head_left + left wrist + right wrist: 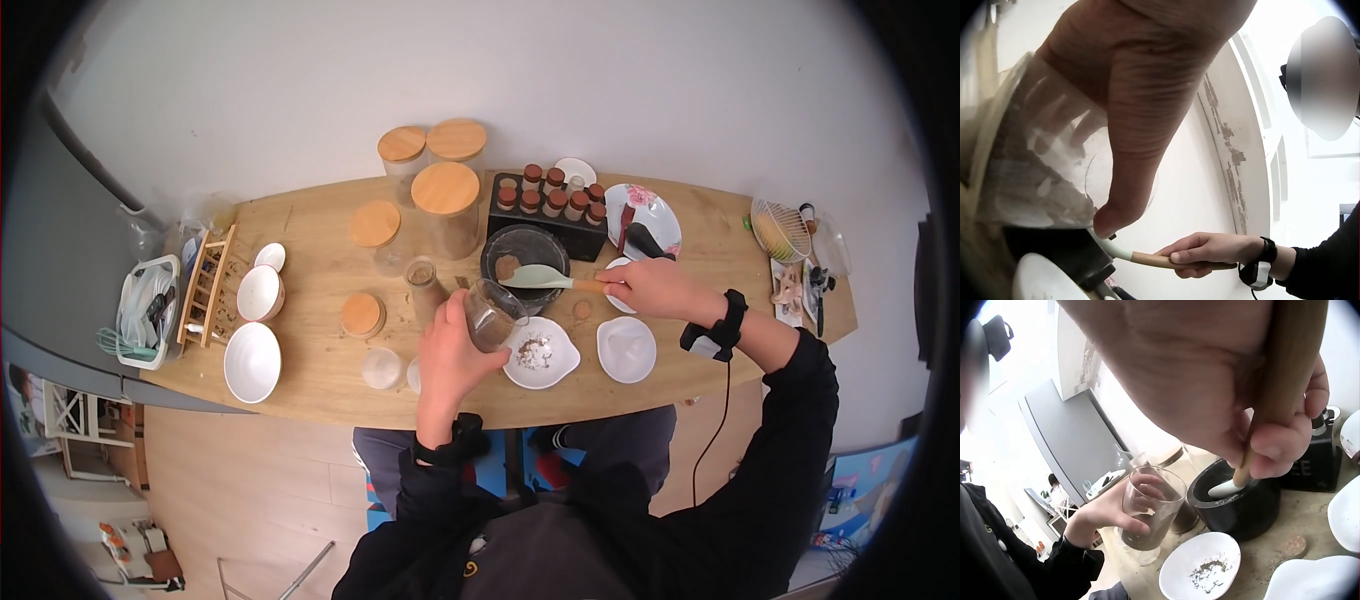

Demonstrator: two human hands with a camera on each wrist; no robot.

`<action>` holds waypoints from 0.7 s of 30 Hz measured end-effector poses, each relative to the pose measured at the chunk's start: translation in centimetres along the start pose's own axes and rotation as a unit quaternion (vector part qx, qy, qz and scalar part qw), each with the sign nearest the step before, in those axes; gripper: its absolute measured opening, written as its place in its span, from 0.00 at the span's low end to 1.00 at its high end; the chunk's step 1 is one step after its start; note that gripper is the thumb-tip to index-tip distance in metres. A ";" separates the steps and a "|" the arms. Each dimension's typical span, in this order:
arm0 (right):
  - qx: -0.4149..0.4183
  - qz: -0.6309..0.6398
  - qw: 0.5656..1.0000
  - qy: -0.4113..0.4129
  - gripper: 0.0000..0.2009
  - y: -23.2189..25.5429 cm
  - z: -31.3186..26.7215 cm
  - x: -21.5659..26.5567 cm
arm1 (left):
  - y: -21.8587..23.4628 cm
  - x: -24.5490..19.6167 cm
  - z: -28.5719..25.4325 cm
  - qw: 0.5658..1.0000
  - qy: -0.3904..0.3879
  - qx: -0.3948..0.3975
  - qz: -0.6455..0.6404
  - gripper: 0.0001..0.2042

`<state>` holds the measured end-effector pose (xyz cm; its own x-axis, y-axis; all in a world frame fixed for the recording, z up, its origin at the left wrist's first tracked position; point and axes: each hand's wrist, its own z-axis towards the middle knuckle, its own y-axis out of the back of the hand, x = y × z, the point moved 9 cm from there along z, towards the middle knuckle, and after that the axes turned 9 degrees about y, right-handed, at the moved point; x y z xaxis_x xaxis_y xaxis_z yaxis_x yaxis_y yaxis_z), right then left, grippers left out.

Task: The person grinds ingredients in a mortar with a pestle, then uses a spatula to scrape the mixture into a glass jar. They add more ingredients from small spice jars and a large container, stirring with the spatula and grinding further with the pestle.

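My left hand (pixel 455 350) grips a clear glass jar (pixel 492 318), tilted, with grey-brown powder showing through its wall in both wrist views. The fingers wrap round the far side and the thumb presses the near side. My right hand (pixel 652 288) holds a spatula (pixel 545 278) by its wooden handle. The pale green blade reaches into a black stone mortar (pixel 1235 519), and a brown clump (pixel 508 268) shows at its tip. Just below the jar, a white spouted bowl (pixel 560 372) contains dark and white crumbs. A second spouted bowl (pixel 627 350) stands to its right.
Wood-lidded jars (pixel 446 190) stand behind the mortar, beside a black rack (pixel 550 225) of small capped bottles. A cork (pixel 583 310) lies between the spouted bowls. White bowls (pixel 252 362) and a wooden rack (pixel 207 285) stand left. A floral plate (pixel 650 212) is back right.
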<state>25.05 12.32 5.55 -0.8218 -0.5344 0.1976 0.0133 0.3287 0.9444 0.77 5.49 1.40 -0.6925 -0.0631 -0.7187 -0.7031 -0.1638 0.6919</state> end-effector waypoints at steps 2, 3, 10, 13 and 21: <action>-0.018 -0.023 0.999 0.014 0.15 0.2 0.1 -0.1 | -0.2 -0.1 0.1 1.000 0.002 0.002 0.003 0.43; -0.027 -0.034 0.999 0.020 0.15 0.4 0.0 -0.2 | -0.3 -0.1 0.2 1.000 0.003 0.003 0.004 0.43; -0.103 -0.092 0.989 0.053 0.13 1.1 -0.3 -0.3 | -0.8 -0.3 0.3 1.000 0.005 0.009 0.004 0.43; -0.164 -0.100 0.979 0.073 0.12 1.5 -0.7 -0.3 | -0.9 -0.3 0.3 1.000 0.000 0.008 0.007 0.44; -0.158 0.011 0.986 0.048 0.11 1.4 -1.8 -2.2 | -0.7 -0.2 0.3 1.000 0.007 0.014 0.021 0.46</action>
<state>27.89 12.58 6.86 -0.7615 -0.6065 0.2287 0.2195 0.0906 0.9714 1.36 5.95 1.11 -0.7197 -0.0826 -0.6893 -0.6775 -0.1330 0.7234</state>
